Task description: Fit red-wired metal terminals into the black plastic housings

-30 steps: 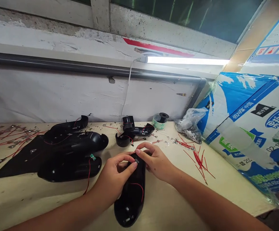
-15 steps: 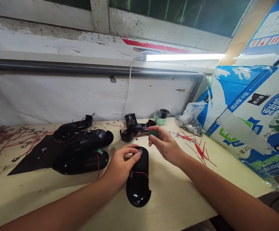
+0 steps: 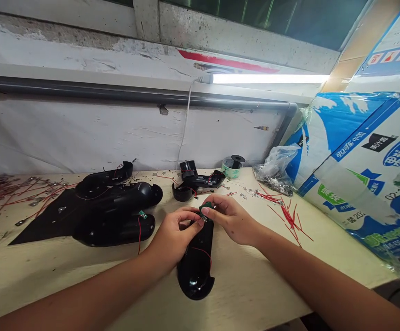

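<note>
At a counter (image 3: 255,285) strewn with parts, a person's left hand (image 3: 174,235) grips the far end of a black casing (image 3: 193,276), thumb and fingers drawn nearly together, while the right hand (image 3: 232,221) pinches a small green piece (image 3: 207,205) between thumb and fingers. The casing lies lengthwise in front of the person, a red wire (image 3: 203,250) across it. Half a second earlier the green piece was held apart, to the right of the casing; now it is at the casing's far end, just beside the left fingertips.
</note>
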Available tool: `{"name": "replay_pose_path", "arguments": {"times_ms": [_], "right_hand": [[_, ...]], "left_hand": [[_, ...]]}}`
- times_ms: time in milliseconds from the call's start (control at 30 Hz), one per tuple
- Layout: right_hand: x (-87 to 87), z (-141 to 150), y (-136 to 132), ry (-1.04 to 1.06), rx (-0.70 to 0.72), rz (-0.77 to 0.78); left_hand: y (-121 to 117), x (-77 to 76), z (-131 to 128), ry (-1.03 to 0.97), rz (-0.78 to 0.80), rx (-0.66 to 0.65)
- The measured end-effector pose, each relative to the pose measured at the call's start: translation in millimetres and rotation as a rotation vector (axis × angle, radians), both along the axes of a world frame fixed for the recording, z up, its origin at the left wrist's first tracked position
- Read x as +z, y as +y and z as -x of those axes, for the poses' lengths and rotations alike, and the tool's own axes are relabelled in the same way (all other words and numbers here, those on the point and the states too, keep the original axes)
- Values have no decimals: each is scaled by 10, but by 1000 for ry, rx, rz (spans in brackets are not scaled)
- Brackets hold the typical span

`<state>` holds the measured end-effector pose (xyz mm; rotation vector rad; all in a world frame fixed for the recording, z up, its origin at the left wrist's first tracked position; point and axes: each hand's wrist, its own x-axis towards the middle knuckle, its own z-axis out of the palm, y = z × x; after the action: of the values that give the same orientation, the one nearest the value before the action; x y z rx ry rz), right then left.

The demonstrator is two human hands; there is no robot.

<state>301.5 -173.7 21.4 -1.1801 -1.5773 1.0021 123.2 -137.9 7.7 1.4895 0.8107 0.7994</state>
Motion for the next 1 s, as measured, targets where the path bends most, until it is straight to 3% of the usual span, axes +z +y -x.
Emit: {"name": "replay_pose_path", "arguments": {"times_ms": [200,433,667,1000], "right_hand": [[-43,-14,-2,-79,-2,48],[-81,-133,46,-101,129,106],[-69,-39,-9,-181,26,79],[-165,58,-29,-92,-42,132]], "left_hand": [[-2,-18,15,-6,25,1],[1,-28,24,-33,49,-24],[9,-56,29,7,-19,-13],[-37,-38,41,55,-48,41]]}}
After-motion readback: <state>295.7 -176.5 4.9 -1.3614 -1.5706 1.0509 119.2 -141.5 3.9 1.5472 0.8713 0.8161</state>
